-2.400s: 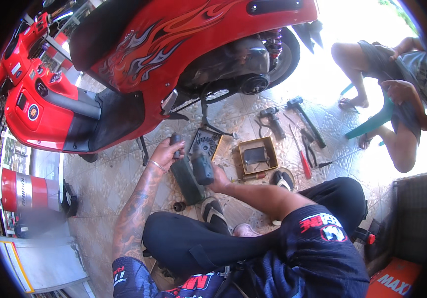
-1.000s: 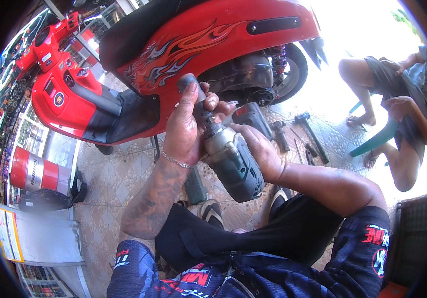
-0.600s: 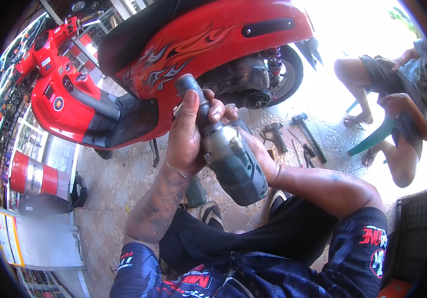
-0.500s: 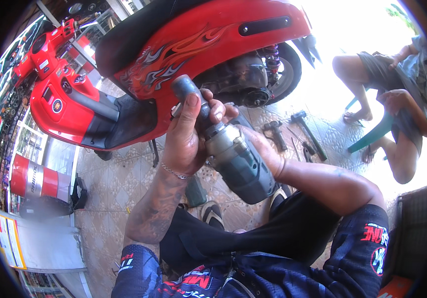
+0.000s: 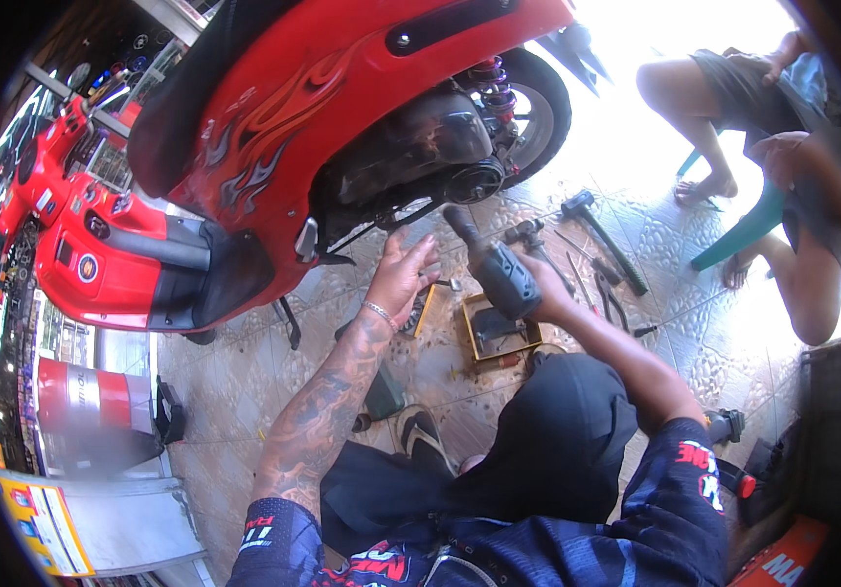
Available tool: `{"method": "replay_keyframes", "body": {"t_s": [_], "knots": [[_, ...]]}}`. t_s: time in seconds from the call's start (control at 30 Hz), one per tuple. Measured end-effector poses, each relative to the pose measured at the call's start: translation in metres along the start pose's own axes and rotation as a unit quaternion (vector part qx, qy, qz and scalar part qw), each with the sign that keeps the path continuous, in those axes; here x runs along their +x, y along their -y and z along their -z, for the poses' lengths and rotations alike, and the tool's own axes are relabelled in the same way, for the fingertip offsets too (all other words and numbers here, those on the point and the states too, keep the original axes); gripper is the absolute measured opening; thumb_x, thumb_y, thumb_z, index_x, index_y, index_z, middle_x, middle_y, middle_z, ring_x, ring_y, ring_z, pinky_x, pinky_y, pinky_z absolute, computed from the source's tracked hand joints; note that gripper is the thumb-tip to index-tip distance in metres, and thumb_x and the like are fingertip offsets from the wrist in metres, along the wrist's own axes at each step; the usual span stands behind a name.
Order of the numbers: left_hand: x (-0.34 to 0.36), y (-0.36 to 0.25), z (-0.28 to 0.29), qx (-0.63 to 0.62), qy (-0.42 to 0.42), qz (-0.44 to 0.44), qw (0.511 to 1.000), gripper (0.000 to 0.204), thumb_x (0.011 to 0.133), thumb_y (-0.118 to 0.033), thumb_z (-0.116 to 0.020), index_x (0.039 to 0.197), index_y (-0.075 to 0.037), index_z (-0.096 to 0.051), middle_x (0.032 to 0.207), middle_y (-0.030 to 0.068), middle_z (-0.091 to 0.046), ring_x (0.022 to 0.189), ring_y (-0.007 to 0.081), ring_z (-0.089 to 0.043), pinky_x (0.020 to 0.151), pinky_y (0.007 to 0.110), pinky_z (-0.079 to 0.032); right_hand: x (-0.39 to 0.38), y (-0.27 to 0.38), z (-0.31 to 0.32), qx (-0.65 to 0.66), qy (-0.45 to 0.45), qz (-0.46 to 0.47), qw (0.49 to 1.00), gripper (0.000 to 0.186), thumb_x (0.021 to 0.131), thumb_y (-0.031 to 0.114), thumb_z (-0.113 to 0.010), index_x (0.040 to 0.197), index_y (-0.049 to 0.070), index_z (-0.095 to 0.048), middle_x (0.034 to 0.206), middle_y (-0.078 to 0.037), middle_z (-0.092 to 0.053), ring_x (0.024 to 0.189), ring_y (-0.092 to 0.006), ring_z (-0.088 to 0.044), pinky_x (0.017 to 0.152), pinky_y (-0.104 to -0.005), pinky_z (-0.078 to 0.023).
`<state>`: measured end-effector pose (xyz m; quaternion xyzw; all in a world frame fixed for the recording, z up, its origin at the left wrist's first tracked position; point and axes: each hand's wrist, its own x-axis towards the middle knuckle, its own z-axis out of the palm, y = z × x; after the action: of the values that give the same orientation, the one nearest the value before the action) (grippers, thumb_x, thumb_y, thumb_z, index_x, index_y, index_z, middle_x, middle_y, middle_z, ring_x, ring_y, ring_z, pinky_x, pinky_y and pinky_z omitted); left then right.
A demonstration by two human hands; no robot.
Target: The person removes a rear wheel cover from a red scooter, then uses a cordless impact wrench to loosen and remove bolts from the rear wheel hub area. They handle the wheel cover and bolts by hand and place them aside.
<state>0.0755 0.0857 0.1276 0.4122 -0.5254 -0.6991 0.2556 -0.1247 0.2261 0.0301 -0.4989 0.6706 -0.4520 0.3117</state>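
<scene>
My right hand (image 5: 550,293) grips the handle of a dark cordless impact wrench (image 5: 504,280), which points up and to the left. A dark socket (image 5: 461,226) is on the nose of the wrench. My left hand (image 5: 404,278) is open to the left of the wrench, its fingers spread and nothing in it. Beyond both hands stands a red scooter (image 5: 293,127) with flame decals. Its engine (image 5: 410,147) and a round part (image 5: 472,182) near the rear wheel (image 5: 543,122) lie just past the socket.
On the tiled floor are a hammer (image 5: 604,242), pliers (image 5: 613,305) and a yellow-edged box (image 5: 500,344). A green case (image 5: 383,393) lies near my foot. At the right a person (image 5: 797,196) sits on a green stool (image 5: 745,235). A red-and-white drum (image 5: 97,391) stands at left.
My left hand has let go of the socket end and opened. The impact wrench, now in my right hand alone, has moved away from me and to the right. The view has shifted.
</scene>
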Motion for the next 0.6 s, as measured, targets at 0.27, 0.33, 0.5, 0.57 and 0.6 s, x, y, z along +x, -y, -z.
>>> {"method": "replay_keyframes", "body": {"t_s": [0.27,0.33,0.5,0.57,0.6], "knots": [[0.087,0.044,0.017,0.017,-0.048,0.077,0.996,0.062,0.098,-0.033,-0.067,0.145,-0.008,-0.035,0.122,0.0107,-0.051,0.106,0.0202,-0.058,0.088,0.038,-0.052,0.036,-0.072,-0.031,0.050,-0.114,-0.035,0.992,0.056,0.071,0.024,-0.080,0.121,0.005,-0.063,0.103,-0.019,-0.070,0.098,-0.0355,-0.068,0.086,-0.0403,-0.051],[0.105,0.050,0.016,0.014,-0.055,0.090,0.994,0.061,0.096,-0.035,-0.068,0.143,-0.010,-0.037,0.121,0.0104,-0.050,0.104,0.0208,-0.058,0.089,0.039,-0.052,0.043,-0.076,-0.031,0.078,-0.116,-0.022,0.990,0.056,0.072,0.023,-0.079,0.123,0.004,-0.062,0.103,-0.019,-0.070,0.098,-0.0345,-0.068,0.086,-0.0390,-0.051],[0.141,0.050,0.011,-0.016,-0.045,0.094,0.994,0.063,0.094,-0.039,-0.072,0.141,-0.010,-0.041,0.123,0.0105,-0.050,0.108,0.0239,-0.057,0.091,0.041,-0.051,0.054,-0.086,-0.044,0.152,-0.120,-0.011,0.981,0.051,0.076,0.021,-0.077,0.123,0.004,-0.063,0.104,-0.018,-0.070,0.099,-0.0334,-0.068,0.088,-0.0366,-0.051],[0.156,0.049,0.006,-0.021,-0.044,0.107,0.993,0.066,0.092,-0.042,-0.073,0.141,-0.010,-0.042,0.123,0.0107,-0.050,0.109,0.0247,-0.056,0.091,0.042,-0.051,0.056,-0.092,-0.048,0.125,-0.107,-0.009,0.986,0.054,0.075,0.019,-0.077,0.124,0.005,-0.061,0.105,-0.018,-0.069,0.101,-0.0345,-0.067,0.089,-0.0380,-0.051],[0.160,0.049,0.005,-0.006,-0.021,0.107,0.994,0.072,0.092,-0.048,-0.071,0.144,-0.009,-0.040,0.128,0.0132,-0.048,0.116,0.0288,-0.054,0.098,0.045,-0.048,0.057,-0.095,-0.049,0.109,-0.099,-0.033,0.989,0.056,0.074,0.019,-0.077,0.125,0.005,-0.061,0.106,-0.018,-0.069,0.102,-0.0350,-0.067,0.089,-0.0387,-0.051]]}}
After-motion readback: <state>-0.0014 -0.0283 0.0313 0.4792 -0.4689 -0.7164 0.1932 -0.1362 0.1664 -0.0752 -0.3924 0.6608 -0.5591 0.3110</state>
